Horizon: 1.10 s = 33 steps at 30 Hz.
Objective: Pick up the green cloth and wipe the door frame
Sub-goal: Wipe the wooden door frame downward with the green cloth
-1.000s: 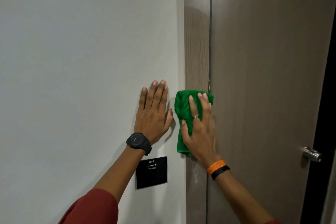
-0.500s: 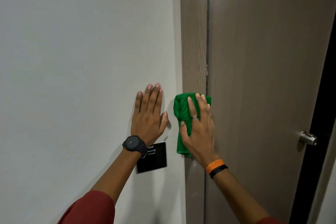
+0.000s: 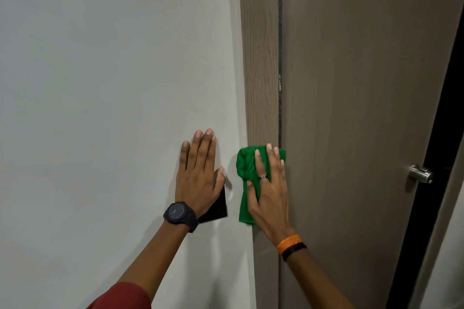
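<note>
A green cloth (image 3: 245,170) is pressed flat against the wood-grain door frame (image 3: 261,63), a narrow vertical strip between the white wall and the door. My right hand (image 3: 270,193) lies on top of the cloth with fingers spread, holding it to the frame. My left hand (image 3: 199,173) rests flat and open on the white wall just left of the frame, its heel over a black wall panel. A black watch sits on the left wrist, orange and black bands on the right.
The brown door (image 3: 364,108) fills the right side, with a metal handle (image 3: 420,174) near its right edge and a dark gap beyond. A black wall panel (image 3: 218,208) shows partly under my left hand. The white wall (image 3: 100,108) spans the left.
Both hands and the cloth have slid slightly downward along the wall and frame; my left hand now covers part of the black panel.
</note>
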Tool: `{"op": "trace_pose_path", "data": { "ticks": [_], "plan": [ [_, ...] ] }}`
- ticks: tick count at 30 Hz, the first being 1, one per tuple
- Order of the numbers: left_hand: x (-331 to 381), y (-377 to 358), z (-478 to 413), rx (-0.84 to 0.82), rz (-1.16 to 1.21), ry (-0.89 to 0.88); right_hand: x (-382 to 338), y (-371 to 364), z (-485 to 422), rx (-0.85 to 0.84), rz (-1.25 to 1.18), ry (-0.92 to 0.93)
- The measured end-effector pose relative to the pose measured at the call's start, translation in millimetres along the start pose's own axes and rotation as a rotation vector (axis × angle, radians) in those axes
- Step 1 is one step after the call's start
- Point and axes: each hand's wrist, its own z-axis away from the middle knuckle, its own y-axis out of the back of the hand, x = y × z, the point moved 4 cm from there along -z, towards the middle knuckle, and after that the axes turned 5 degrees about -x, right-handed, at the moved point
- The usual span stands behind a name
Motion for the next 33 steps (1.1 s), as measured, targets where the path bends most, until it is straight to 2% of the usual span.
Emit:
{"op": "trace_pose_path", "data": {
  "ticks": [5, 8, 15, 21, 25, 28, 33],
  "plan": [
    [3, -1, 11, -0.007, 0.048, 0.025, 24, -27, 67, 0.020, -0.030, -0.023],
    [0, -1, 24, -0.018, 0.064, 0.045, 36, -44, 110, 0.001, 0.040, 0.014],
    [-7, -3, 28, -0.032, 0.044, 0.033, 32, -35, 62, 0.037, -0.061, 0.025],
    [-3, -9, 32, -0.071, 0.052, 0.050, 49, -57, 124, -0.046, -0.024, -0.016],
    [-1, -9, 37, -0.122, 0.057, 0.034, 44, -57, 161, -0.199, -0.028, -0.148],
    [0, -3, 37, -0.150, 0.075, 0.038, 51, -41, 161, -0.240, -0.008, -0.267],
    [3, 5, 39, -0.193, 0.144, 0.055, 32, -22, 152, -0.256, 0.011, -0.175]
  ]
}}
